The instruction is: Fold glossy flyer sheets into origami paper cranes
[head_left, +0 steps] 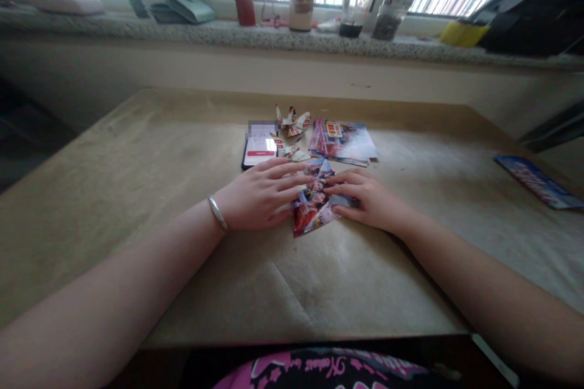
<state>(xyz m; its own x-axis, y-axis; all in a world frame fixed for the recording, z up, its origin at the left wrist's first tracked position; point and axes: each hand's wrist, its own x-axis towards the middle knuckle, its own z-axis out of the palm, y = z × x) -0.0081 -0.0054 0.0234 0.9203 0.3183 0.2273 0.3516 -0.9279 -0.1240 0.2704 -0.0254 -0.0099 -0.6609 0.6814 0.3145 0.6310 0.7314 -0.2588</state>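
The left hand [264, 194] and right hand [365, 197], fingers spread, rest on a creased printed paper [316, 209], inward of the bench's near edge. A smartphone [261, 151] lies beyond, toward the far edge.

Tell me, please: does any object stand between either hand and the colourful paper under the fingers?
Nothing visible does. The left hand and the right hand both rest on the paper. The phone and the paper stack lie farther back, not between.
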